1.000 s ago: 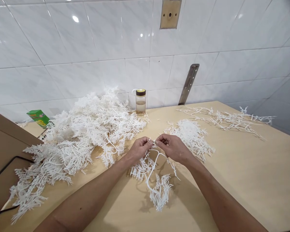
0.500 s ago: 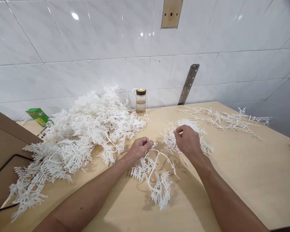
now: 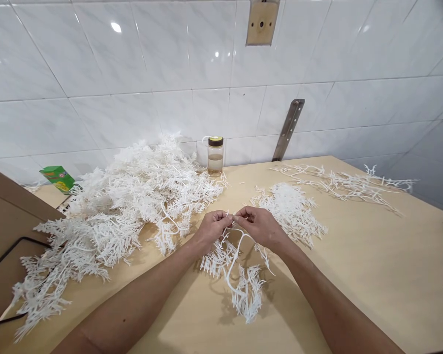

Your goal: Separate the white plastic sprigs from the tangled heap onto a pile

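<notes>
My left hand (image 3: 214, 230) pinches a white plastic foliage branch (image 3: 232, 268), whose bare stem and feathery tufts hang below the fingers over the table. Right beside it, my right hand (image 3: 257, 223) has its thumb and forefinger closed at the same end of the branch, the fingertips of both hands almost touching. A small white sprig seems to lie between those fingertips, mostly hidden. Just beyond my right hand lies a low pile of small white sprigs (image 3: 290, 210).
A big heap of white feathery branches (image 3: 140, 191) covers the left side. Stripped bare stems (image 3: 349, 184) lie at the back right. A bottle with liquid (image 3: 215, 160) stands near the tiled wall, a green box (image 3: 59, 178) behind the heap, and a cardboard box (image 3: 11, 236) at far left.
My right hand has moved left from over the sprig pile to the branch, its fingers now closed beside my left hand. My left hand has stayed in place.
</notes>
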Available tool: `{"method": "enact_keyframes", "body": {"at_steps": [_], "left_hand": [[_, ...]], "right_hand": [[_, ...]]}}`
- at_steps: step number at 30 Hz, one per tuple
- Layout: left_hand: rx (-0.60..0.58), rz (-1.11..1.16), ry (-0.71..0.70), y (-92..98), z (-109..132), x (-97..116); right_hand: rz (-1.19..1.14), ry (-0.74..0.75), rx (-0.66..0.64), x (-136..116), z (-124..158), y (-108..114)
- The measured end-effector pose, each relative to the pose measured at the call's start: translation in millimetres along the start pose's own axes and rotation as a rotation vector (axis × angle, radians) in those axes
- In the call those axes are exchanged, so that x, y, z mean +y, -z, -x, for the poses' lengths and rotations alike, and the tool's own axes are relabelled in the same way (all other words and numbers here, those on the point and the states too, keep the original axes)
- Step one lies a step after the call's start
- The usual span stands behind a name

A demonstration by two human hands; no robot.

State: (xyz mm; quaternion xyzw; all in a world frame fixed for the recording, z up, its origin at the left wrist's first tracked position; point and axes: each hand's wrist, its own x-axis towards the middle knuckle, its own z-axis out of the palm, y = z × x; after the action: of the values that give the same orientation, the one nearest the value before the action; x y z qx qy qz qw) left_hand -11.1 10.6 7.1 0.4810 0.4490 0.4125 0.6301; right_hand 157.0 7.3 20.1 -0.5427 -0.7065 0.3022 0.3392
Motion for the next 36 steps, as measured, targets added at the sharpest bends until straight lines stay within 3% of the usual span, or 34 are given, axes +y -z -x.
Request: {"method": "enact_keyframes", "body": {"at_steps": [8,12,16,20,23,27,29,33,36], "left_hand": [[0.004,-0.227,-0.067,0.3,-5,-9],[-0.045,-0.257,-0.091,1.4,-6,-9],[-0.055,-0.187,-0.136,3.8,-2,-6],[0.009,-0.108,-0.156,2.9,0,-2],[0.053,-0.094,-0.143,1.4,0,0],[0.095,-0.099,-0.135,0.9,0,0],[0.116,-0.088,-0.132,1.5,-2,-1],[0.138,-0.083,-0.13,2.5,-6,-4],[0.139,-0.094,-0.142,1.9,-6,-4]], "right_hand": [[0.428,0.149,0.132,-7,6,-12],[0.548,0.106,0.19,-4,1,-15],[0.597,-0.063,0.414,15,-7,15],[0.449,-0.17,0.59,30,-10,47],[0.275,-0.07,0.504,21,-6,42],[0.111,0.022,0.177,0,0,12],[0.055,0.014,0.083,-4,2,1],[-0.069,-0.018,0.035,-2,1,-5],[-0.024,-0.053,0.011,-3,1,-2]]}}
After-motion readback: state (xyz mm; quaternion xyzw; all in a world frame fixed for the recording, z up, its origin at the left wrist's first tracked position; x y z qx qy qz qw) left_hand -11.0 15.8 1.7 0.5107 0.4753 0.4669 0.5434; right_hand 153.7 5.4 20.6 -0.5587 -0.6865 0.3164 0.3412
